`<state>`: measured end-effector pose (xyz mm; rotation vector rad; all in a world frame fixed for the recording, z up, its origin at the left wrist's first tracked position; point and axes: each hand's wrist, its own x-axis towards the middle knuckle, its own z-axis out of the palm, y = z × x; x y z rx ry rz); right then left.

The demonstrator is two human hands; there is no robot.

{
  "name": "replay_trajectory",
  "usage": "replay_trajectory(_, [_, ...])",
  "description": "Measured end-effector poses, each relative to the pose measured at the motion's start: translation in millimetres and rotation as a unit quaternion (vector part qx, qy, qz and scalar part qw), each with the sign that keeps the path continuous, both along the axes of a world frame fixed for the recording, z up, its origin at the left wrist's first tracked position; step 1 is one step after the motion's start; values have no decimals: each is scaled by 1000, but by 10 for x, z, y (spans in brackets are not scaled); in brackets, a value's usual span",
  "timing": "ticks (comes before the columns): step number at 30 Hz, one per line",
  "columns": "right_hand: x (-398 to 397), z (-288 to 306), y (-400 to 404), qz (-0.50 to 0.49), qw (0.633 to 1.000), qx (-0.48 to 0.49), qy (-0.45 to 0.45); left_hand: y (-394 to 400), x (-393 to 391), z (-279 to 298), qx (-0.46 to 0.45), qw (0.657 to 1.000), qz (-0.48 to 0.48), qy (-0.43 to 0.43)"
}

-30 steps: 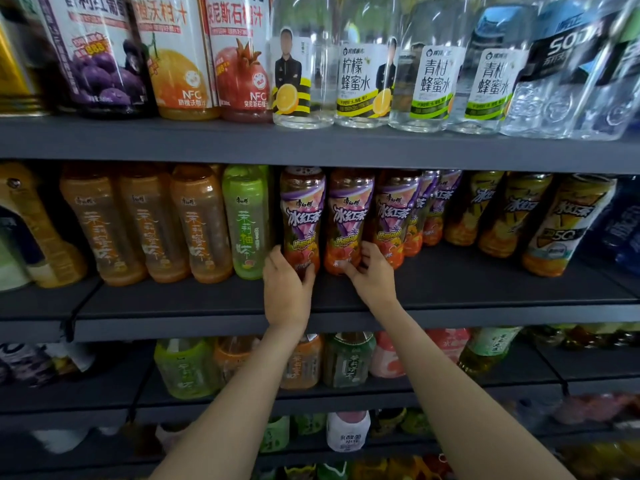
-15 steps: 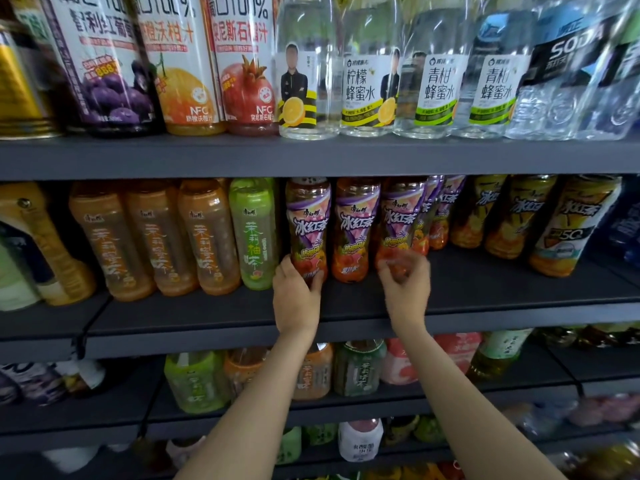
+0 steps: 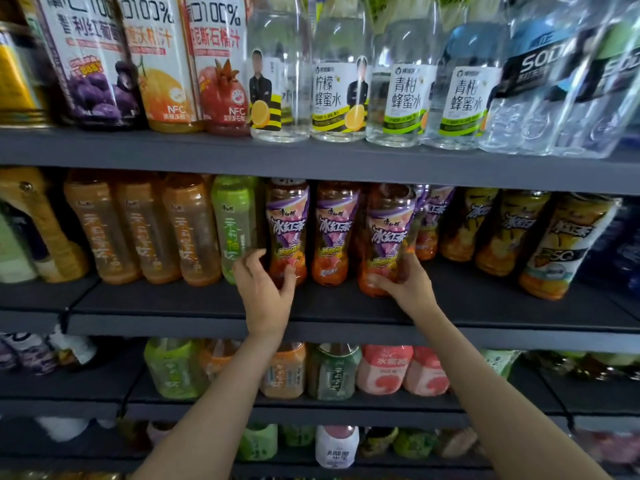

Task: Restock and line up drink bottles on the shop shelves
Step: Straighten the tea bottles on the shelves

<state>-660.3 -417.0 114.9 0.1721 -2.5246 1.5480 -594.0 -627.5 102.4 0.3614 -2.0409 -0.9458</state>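
Three purple-labelled iced tea bottles stand in a row on the middle grey shelf [image 3: 346, 306]. My left hand [image 3: 265, 289] curls round the base of the left bottle [image 3: 286, 230]. The middle bottle [image 3: 334, 233] stands untouched between my hands. My right hand [image 3: 405, 282] grips the bottom of the right bottle [image 3: 386, 233], which stands further forward than the other two. More purple-labelled bottles [image 3: 433, 220] sit behind it, deeper on the shelf.
Left of my hands stand a green tea bottle [image 3: 233, 226] and orange tea bottles [image 3: 145, 233]. Yellow iced tea bottles [image 3: 509, 230] fill the right. Juice cartons [image 3: 162, 64] and clear honey-water bottles [image 3: 341, 81] line the upper shelf. Lower shelves hold mixed drinks [image 3: 332, 372].
My right hand has moved from the middle bottle to the right bottle and drawn it forward toward the shelf edge. My left hand stayed at the left bottle's base.
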Motion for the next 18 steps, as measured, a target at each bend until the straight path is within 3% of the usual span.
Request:
replay_trajectory(3, [147, -11, 99, 82, 997, 10, 6, 325, 64, 101, -48, 997, -45, 31])
replay_trajectory(6, [236, 16, -17, 150, 987, 36, 43, 740, 62, 218, -77, 989, -127, -17])
replay_trajectory(11, [134, 98, -125, 252, 967, 37, 29, 641, 31, 249, -54, 993, -101, -28])
replay_trajectory(14, [-33, 172, -29, 186, 979, -78, -19, 487, 65, 257, -70, 994, -83, -31])
replay_trajectory(18, [-251, 220, -132, 77, 995, 56, 28, 381, 27, 258, -55, 996, -61, -39])
